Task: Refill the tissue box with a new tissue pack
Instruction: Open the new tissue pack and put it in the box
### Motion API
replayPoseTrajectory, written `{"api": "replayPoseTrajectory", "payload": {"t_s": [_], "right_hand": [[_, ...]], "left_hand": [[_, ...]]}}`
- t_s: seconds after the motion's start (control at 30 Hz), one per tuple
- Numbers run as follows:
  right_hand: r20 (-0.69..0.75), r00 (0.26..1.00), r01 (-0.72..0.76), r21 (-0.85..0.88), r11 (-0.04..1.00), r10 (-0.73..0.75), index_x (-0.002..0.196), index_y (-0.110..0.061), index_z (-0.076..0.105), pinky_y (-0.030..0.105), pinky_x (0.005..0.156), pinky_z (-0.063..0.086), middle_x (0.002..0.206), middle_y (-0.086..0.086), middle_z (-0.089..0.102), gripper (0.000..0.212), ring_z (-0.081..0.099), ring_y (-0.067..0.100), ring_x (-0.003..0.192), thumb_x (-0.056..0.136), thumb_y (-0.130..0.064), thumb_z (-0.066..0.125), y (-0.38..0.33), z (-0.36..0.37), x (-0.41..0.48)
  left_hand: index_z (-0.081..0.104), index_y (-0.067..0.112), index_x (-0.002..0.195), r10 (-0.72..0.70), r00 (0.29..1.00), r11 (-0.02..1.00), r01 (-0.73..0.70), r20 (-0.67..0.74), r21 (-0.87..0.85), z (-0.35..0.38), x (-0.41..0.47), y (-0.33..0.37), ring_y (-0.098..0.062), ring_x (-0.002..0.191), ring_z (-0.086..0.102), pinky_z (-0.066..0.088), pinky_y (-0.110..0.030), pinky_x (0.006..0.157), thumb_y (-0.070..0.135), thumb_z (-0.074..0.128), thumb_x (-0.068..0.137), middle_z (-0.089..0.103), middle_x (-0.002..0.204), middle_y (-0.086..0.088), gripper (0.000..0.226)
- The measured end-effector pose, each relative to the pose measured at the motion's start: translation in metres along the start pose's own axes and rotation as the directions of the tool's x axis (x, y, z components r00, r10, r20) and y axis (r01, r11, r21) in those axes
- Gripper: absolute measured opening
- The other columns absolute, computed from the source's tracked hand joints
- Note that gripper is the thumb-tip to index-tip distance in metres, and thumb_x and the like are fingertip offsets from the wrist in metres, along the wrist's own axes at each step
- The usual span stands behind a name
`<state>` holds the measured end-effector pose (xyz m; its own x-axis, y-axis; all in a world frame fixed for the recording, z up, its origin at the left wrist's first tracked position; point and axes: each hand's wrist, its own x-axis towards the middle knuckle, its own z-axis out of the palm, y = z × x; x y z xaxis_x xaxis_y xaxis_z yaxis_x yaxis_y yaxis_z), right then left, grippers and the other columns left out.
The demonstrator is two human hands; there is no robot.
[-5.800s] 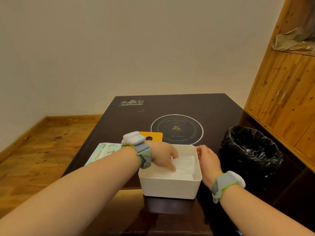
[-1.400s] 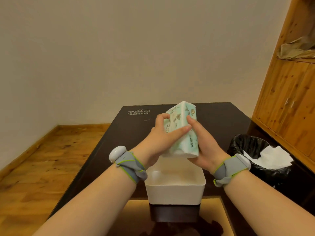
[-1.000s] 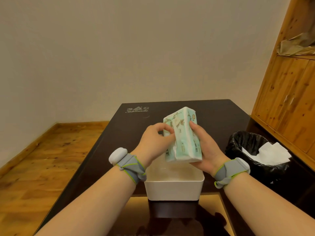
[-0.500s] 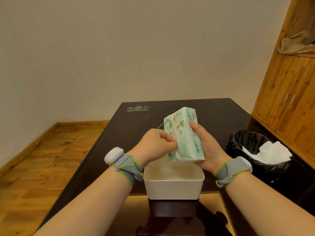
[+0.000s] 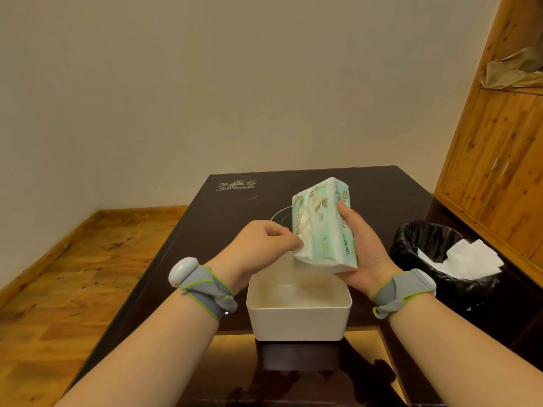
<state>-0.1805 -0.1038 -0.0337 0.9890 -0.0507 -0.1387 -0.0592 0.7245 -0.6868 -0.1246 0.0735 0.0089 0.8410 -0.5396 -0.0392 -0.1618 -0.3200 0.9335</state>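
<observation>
A mint-green tissue pack (image 5: 326, 227) with a flower print is held tilted above the white open tissue box (image 5: 298, 318). My right hand (image 5: 360, 251) cups the pack from its right side and underneath. My left hand (image 5: 264, 245) pinches the pack's left face, where the wrapper is torn and white tissue shows. The box stands on the dark table (image 5: 205, 230) near its front edge, and its inside looks empty.
A bin with a black liner (image 5: 423, 239) stands right of the table, with white tissues (image 5: 461, 259) lying in it. Wooden cabinets (image 5: 499, 148) line the right wall. Wooden floor lies to the left. A round printed ring on the table shows behind the pack.
The old tissues left the box and lie in the bin. Both hands lifted the new pack over the box. In the last second my left hand pulled the wrapper's left side open.
</observation>
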Motion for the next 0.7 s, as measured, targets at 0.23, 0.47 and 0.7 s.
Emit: {"api": "replayPoseTrajectory", "payload": {"t_s": [0.23, 0.47, 0.7], "right_hand": [[-0.030, 0.999, 0.025, 0.037, 0.999, -0.023, 0.122, -0.023, 0.069, 0.046, 0.095, 0.053, 0.132, 0.009, 0.065, 0.052, 0.065, 0.030, 0.116, 0.076, -0.048, 0.073, -0.0016, -0.0030, -0.0011], [-0.021, 0.999, 0.046, -0.006, 0.999, -0.046, 0.123, -0.022, 0.069, 0.046, 0.098, 0.051, 0.132, 0.009, 0.065, 0.052, 0.063, 0.030, 0.119, 0.078, -0.047, 0.072, 0.0003, 0.0002, 0.0005], [0.030, 0.999, 0.036, -0.093, 0.995, -0.033, 0.112, -0.021, 0.074, 0.043, 0.084, 0.058, 0.119, 0.011, 0.072, 0.044, 0.070, 0.029, 0.107, 0.077, -0.048, 0.071, 0.0033, 0.0029, -0.0002]], "left_hand": [[0.058, 0.009, 0.067, 0.052, 0.998, 0.925, -0.041, 0.019, -0.378, -0.0009, -0.0056, 0.0016, -0.020, 0.077, 0.059, 0.054, -0.026, 0.072, 0.000, 0.055, 0.085, 0.058, 0.077, -0.008, 0.020], [0.050, 0.013, 0.076, -0.024, 0.998, 0.808, 0.049, 0.050, -0.587, 0.0001, -0.0037, -0.0008, -0.022, 0.070, 0.058, 0.051, -0.030, 0.062, -0.001, 0.054, 0.086, 0.052, 0.076, -0.008, 0.017], [0.064, 0.003, 0.098, 0.026, 0.999, 0.950, -0.011, 0.044, -0.312, 0.0038, -0.0064, -0.0045, -0.018, 0.064, 0.063, 0.052, -0.026, 0.057, 0.022, 0.065, 0.090, 0.068, 0.081, -0.011, 0.020]]}}
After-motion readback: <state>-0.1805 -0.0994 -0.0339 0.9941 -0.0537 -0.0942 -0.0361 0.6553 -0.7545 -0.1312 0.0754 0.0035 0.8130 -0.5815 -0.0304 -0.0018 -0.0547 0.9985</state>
